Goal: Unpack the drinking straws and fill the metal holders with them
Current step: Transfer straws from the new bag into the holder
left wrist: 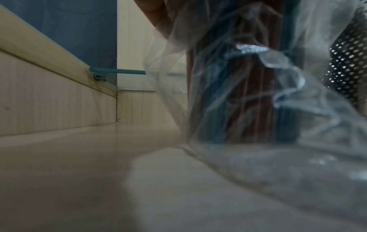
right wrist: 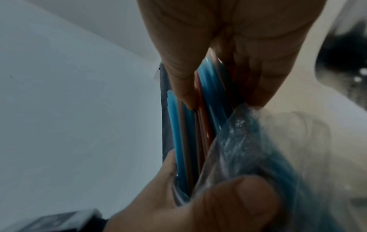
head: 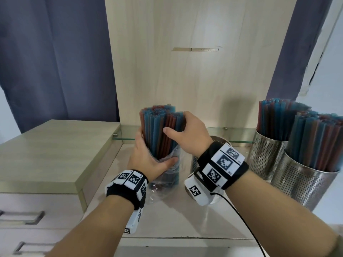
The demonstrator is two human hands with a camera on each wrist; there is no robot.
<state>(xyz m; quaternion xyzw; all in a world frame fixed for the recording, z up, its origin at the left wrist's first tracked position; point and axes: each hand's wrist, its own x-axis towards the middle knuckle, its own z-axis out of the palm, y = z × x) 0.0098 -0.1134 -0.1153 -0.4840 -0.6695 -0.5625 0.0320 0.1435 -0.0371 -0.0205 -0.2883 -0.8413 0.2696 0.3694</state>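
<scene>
Pale wooden counter (head: 167, 216) backed by a light wood panel (head: 185, 71), with dark blue curtains (head: 55, 52) to either side and a raised drawer unit (head: 46, 151) at left. Standing upright at centre of the counter: a bundle of blue and red straws (head: 159, 130), lower half inside a clear plastic bag (head: 169, 175), upper half bare above the bag's crumpled mouth. Left hand (head: 146, 156) wrapped around bag and bundle at the mouth, thumb pressed across the front of the plastic. Right hand (head: 187, 134) closed around the bare upper part of the bundle, thumb in front, fingers behind. Confirmed from the right wrist view: straws (right wrist: 206, 97) pinched between thumb and fingers, bag (right wrist: 248, 141) bunched below. Behind the right wrist, a perforated metal holder (head: 219, 140), mostly hidden; contents not discernible. At far right, two more perforated metal holders, rear (head: 267, 154) and front (head: 304, 184), each packed full with upright blue and red straws. Glass shelf (head: 239, 134) along the back wall.
</scene>
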